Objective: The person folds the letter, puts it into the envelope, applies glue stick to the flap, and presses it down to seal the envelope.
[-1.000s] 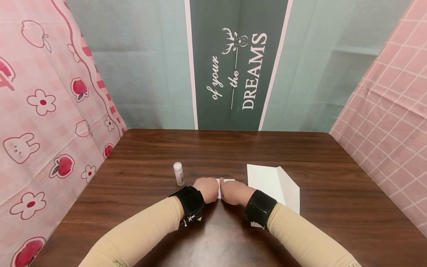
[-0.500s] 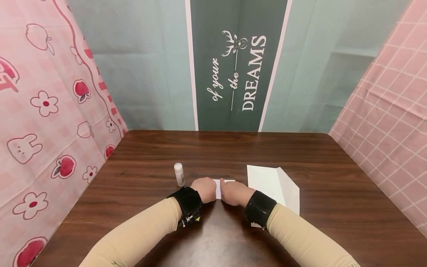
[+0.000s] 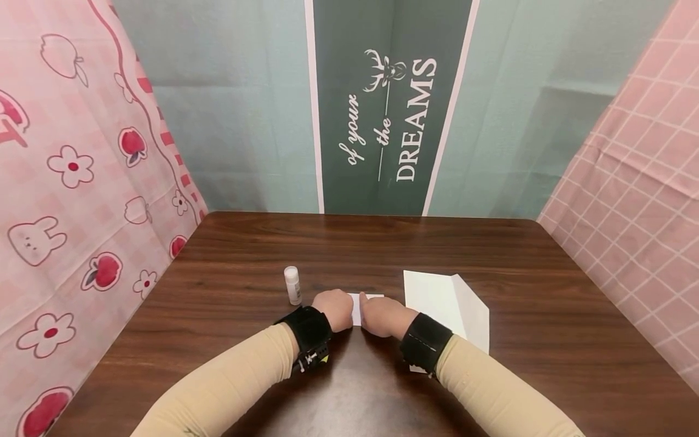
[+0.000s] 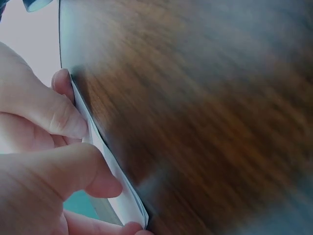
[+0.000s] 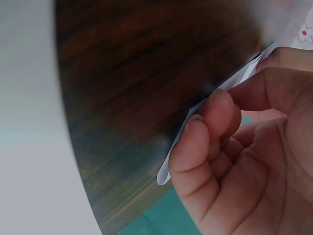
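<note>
- Folded paper (image 3: 356, 311) — right of the glue stick (image 3: 292, 286).
- Left hand (image 3: 334, 310) and right hand (image 3: 382, 316) both pinch it.
- Best align the layers first — then press the fold evenly.

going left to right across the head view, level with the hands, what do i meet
pink flowered curtain, white tube, left hand, small white paper, right hand, larger white sheet, pink checked curtain
</note>
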{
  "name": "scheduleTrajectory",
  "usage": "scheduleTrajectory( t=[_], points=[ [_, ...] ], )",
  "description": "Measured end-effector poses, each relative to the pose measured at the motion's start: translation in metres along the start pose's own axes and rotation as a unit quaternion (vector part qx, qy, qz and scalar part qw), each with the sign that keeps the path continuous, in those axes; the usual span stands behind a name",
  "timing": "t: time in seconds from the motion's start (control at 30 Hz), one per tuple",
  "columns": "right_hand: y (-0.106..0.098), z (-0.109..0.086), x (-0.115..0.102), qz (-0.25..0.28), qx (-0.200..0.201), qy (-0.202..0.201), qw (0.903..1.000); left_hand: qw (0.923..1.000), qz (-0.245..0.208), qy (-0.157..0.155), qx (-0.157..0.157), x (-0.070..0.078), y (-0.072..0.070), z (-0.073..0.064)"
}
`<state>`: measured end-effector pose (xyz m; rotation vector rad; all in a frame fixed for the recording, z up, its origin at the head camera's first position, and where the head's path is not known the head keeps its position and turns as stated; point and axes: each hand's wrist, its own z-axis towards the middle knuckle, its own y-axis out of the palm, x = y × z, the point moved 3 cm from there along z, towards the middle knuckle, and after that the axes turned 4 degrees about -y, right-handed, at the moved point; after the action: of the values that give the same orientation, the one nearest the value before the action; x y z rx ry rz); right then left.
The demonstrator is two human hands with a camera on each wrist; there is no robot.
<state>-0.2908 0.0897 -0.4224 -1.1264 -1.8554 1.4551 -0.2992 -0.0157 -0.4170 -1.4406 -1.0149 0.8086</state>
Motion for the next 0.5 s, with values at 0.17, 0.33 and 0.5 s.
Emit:
scheduleTrajectory(
  t=[0.17, 0.33, 0.5],
  points=[
    [0.0008, 0.0002, 0.0004, -0.006, 0.003, -0.001, 1.0000, 1.0000, -0.003, -0.007, -0.004, -0.0009, 0.0009, 0.0007],
    [0.0006, 0.0014, 0.0005, 0.002, -0.005, 0.005, 1.0000, 0.9997, -0.014, -0.013, 0.013, 0.0000, -0.0002, -0.0013],
    [0.0002, 0.0018, 0.0004, 0.007, -0.011, 0.010, 0.9999, 0.9994, -0.012, -0.020, 0.024, -0.0004, 0.0003, -0.0008]
  ],
)
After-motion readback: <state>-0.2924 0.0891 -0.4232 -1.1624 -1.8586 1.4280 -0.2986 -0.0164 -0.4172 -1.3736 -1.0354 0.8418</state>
